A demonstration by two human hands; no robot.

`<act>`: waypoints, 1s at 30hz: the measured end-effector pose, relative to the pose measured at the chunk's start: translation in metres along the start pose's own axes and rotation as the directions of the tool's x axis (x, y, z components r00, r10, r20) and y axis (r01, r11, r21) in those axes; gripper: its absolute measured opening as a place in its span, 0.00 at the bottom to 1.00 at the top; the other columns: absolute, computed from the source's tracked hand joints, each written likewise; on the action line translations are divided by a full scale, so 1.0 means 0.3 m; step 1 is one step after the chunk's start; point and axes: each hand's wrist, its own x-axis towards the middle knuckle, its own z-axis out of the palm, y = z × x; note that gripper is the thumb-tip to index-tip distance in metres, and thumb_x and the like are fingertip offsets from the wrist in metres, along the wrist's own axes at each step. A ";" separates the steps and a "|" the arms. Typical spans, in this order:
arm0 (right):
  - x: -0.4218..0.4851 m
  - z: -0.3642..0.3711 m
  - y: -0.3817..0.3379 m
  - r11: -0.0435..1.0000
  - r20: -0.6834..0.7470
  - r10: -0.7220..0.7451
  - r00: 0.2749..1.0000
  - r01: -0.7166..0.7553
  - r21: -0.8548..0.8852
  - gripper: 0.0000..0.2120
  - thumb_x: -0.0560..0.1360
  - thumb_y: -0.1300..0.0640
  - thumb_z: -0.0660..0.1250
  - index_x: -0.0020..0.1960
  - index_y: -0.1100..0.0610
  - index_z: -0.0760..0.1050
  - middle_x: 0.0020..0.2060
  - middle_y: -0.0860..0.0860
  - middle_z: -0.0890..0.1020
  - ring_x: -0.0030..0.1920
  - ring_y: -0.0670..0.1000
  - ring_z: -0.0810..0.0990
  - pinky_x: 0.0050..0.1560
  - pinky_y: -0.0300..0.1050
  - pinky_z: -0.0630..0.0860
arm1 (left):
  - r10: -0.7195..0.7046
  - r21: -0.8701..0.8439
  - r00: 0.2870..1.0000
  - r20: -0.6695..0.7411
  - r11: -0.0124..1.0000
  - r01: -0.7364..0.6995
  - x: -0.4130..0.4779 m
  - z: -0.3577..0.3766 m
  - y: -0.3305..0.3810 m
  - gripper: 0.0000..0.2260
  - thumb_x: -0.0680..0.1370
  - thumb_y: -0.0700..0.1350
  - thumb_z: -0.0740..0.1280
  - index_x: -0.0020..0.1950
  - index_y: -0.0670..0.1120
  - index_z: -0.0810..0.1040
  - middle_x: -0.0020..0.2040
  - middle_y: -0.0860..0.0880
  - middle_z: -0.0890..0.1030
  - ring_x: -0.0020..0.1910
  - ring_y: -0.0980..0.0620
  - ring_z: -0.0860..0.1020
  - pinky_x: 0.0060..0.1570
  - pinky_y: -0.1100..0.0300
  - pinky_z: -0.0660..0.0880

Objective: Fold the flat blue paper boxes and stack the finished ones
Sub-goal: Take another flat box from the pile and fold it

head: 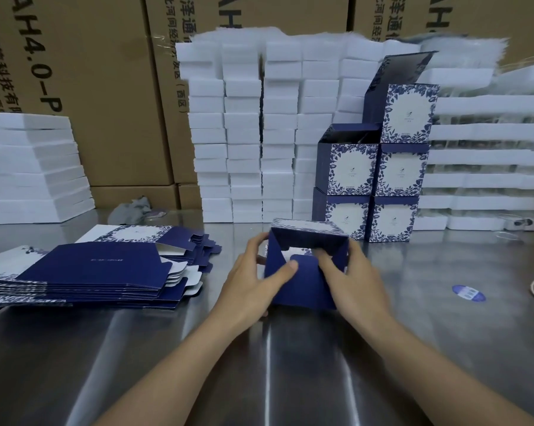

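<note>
Box point(302, 290) mid-fold on steel worktop point(290, 364).
Gripped by left hand point(253, 279) and right hand point(353, 282), left thumb pressing a flap.

The left hand point(250, 284) and right hand point(354, 281) are bare (forearms point(173, 364) too), nails short.

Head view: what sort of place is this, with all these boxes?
Most likely a packing workshop or stockroom. Big brown cartons line the back, white foam blocks stand in tall stacks, and a pile of flat blue boxes lies on the steel table, with folded boxes stacked at the back right.
</note>
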 end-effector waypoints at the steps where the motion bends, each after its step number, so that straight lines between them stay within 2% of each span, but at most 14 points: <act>1: 0.006 -0.004 0.004 1.000 -0.016 0.019 1.000 -0.019 0.011 0.22 0.75 0.32 0.62 0.62 0.43 0.73 0.55 0.44 0.84 0.57 0.53 0.82 0.59 0.57 0.79 | 0.022 0.029 1.000 0.007 0.999 -0.022 -0.003 0.008 -0.003 0.31 0.68 0.74 0.69 0.68 0.77 0.64 0.61 0.57 0.79 0.57 0.61 0.81 0.49 0.59 0.82; 3: 0.017 -0.012 0.013 0.998 -0.011 0.032 0.999 -0.032 0.048 0.17 0.77 0.35 0.65 0.59 0.44 0.75 0.55 0.43 0.84 0.58 0.53 0.82 0.60 0.56 0.78 | 0.029 0.038 1.000 0.012 0.999 -0.029 -0.005 0.021 -0.006 0.30 0.67 0.74 0.69 0.67 0.78 0.63 0.61 0.57 0.79 0.58 0.58 0.81 0.55 0.52 0.82; 4: 0.021 -0.012 0.017 0.997 0.005 0.029 1.000 -0.029 0.070 0.15 0.78 0.36 0.66 0.58 0.44 0.76 0.55 0.42 0.85 0.58 0.52 0.82 0.61 0.55 0.78 | 0.021 0.037 1.000 0.008 0.999 -0.021 -0.006 0.021 -0.004 0.30 0.66 0.75 0.69 0.67 0.78 0.63 0.61 0.57 0.78 0.58 0.58 0.81 0.53 0.52 0.83; 7: 0.024 0.000 0.023 0.993 0.070 -0.005 0.998 -0.004 0.119 0.15 0.79 0.35 0.66 0.57 0.44 0.78 0.51 0.40 0.85 0.55 0.46 0.83 0.60 0.53 0.79 | -0.013 0.014 1.000 -0.008 1.000 0.013 -0.008 0.013 0.009 0.30 0.65 0.75 0.67 0.65 0.78 0.62 0.61 0.58 0.76 0.56 0.58 0.80 0.37 0.60 0.83; 10: 0.021 0.006 0.023 0.983 0.092 -0.018 0.996 0.001 0.184 0.16 0.80 0.32 0.65 0.54 0.44 0.79 0.45 0.38 0.86 0.48 0.38 0.83 0.54 0.48 0.78 | -0.031 0.007 1.000 -0.005 0.999 0.031 -0.010 0.011 0.016 0.32 0.66 0.75 0.67 0.69 0.76 0.63 0.63 0.61 0.75 0.57 0.58 0.81 0.35 0.59 0.82; 13: 0.015 -0.005 0.004 0.975 0.100 0.002 0.995 -0.025 0.222 0.25 0.76 0.23 0.58 0.49 0.44 0.77 0.42 0.41 0.83 0.44 0.35 0.80 0.46 0.39 0.71 | -0.078 -0.019 0.997 0.009 0.997 0.078 -0.009 0.010 0.015 0.31 0.69 0.73 0.67 0.71 0.74 0.66 0.64 0.62 0.75 0.59 0.56 0.81 0.37 0.53 0.84; 16: 0.003 -0.005 -0.012 0.968 0.140 -0.043 0.989 0.007 0.251 0.32 0.71 0.18 0.57 0.57 0.42 0.77 0.50 0.39 0.83 0.49 0.37 0.80 0.50 0.38 0.73 | -0.135 -0.105 0.991 0.014 0.985 0.135 -0.004 0.001 0.016 0.21 0.70 0.70 0.69 0.62 0.75 0.71 0.63 0.61 0.80 0.59 0.56 0.82 0.34 0.55 0.82; 18: -0.009 0.003 -0.014 0.964 0.165 -0.103 0.981 0.058 0.261 0.32 0.71 0.23 0.64 0.64 0.43 0.78 0.56 0.40 0.84 0.53 0.40 0.83 0.52 0.40 0.79 | -0.137 -0.138 0.991 -0.012 0.981 0.134 0.005 -0.002 0.006 0.16 0.75 0.66 0.71 0.61 0.74 0.72 0.61 0.61 0.82 0.58 0.58 0.82 0.38 0.54 0.82; 20: -0.015 0.013 -0.007 0.970 0.166 -0.161 0.973 0.125 0.209 0.26 0.76 0.34 0.72 0.69 0.44 0.76 0.59 0.40 0.83 0.53 0.42 0.83 0.52 0.42 0.81 | -0.119 -0.131 0.993 -0.025 0.985 0.114 0.012 -0.001 -0.007 0.13 0.79 0.61 0.72 0.60 0.73 0.73 0.60 0.61 0.83 0.56 0.60 0.83 0.43 0.56 0.81; 22: -0.012 0.017 0.003 0.975 0.154 -0.171 0.973 0.145 0.166 0.25 0.78 0.39 0.73 0.71 0.45 0.75 0.60 0.41 0.81 0.55 0.42 0.82 0.54 0.43 0.82 | -0.113 -0.109 0.994 -0.006 0.988 0.112 0.012 0.004 -0.015 0.12 0.80 0.59 0.72 0.58 0.74 0.73 0.60 0.59 0.83 0.54 0.60 0.84 0.40 0.60 0.79; 26: -0.004 0.012 0.016 0.981 0.131 -0.143 0.981 0.123 0.149 0.27 0.76 0.38 0.73 0.72 0.46 0.74 0.61 0.41 0.82 0.57 0.42 0.81 0.57 0.46 0.81 | -0.100 -0.054 0.995 -0.003 0.994 0.099 0.018 0.024 -0.030 0.15 0.79 0.59 0.72 0.60 0.73 0.72 0.60 0.54 0.82 0.56 0.55 0.83 0.45 0.58 0.77; 30: -0.003 0.018 0.017 0.981 0.117 -0.139 0.983 0.121 0.151 0.27 0.75 0.38 0.74 0.71 0.48 0.75 0.59 0.44 0.83 0.54 0.44 0.82 0.56 0.51 0.81 | -0.093 -0.033 0.995 -0.033 0.995 0.092 0.025 0.032 -0.042 0.20 0.71 0.67 0.70 0.62 0.72 0.71 0.60 0.54 0.82 0.56 0.53 0.83 0.52 0.47 0.82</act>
